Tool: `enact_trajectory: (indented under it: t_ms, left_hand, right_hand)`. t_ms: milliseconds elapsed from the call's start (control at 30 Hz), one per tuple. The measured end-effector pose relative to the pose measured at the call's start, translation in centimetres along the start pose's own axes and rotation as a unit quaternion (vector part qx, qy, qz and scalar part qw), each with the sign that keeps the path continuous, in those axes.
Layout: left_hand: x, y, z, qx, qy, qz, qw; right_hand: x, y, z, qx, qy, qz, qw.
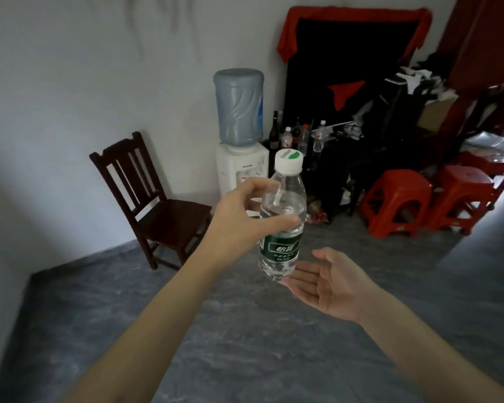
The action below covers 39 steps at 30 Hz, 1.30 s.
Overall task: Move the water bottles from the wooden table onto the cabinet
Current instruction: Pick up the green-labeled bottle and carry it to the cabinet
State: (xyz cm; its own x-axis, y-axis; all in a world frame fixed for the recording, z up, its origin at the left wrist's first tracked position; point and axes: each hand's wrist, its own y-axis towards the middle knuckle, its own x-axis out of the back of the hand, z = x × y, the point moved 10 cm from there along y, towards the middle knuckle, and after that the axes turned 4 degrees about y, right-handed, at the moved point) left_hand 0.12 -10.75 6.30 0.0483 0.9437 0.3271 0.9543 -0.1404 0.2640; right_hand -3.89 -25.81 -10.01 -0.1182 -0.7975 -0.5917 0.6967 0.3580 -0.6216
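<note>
Left hand (239,219): raised at mid-frame, fingers and thumb curled around the upper body of a water bottle (282,216), gripping it just above the green label. The bottle is held upright with a slight tilt, clear of any surface, white cap uppermost. It is clear plastic and shows water inside.

Right hand (329,282): palm up, fingers straight and relaxed, holding nothing. It sits just below and to the right of the bottle's base; the fingertips (288,283) lie at the base, but contact cannot be confirmed.

Below both hands: grey stone-pattern floor (245,330).

Beyond and left of the left hand: a dark wooden chair (154,199) standing against the white wall.

Directly beyond the left hand: a white water dispenser (240,167) carrying an inverted blue jug (239,106).

Beyond the held bottle, right of the dispenser: a dark cabinet (344,161), its top bearing several bottles (303,135), including a dark glass one and small clear plastic ones. Behind it stands a black panel draped with red cloth (352,18).

Beyond and right of the right hand: two red plastic stools (396,199) side by side on the floor, with cluttered items piled behind them.
</note>
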Motion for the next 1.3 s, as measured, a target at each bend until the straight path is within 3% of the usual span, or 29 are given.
enact_trajectory:
  t_ms: [433, 700, 1300]
  left_hand:
    - [-9.8, 16.9, 2.7, 0.011, 0.010, 0.008, 1.000]
    - [-12.6, 25.5, 5.2, 0.019, 0.014, 0.030, 0.999]
    - [-9.7, 54.1, 12.7, -0.014, 0.042, 0.036, 0.998]
  right_hand:
    - [7.3, 8.0, 15.7, -0.012, 0.031, -0.013, 0.999]
    - [9.3, 13.5, 22.0, -0.022, 0.035, -0.016, 0.999]
    - [4.6, 33.2, 43.2, 0.017, -0.014, -0.050, 0.998]
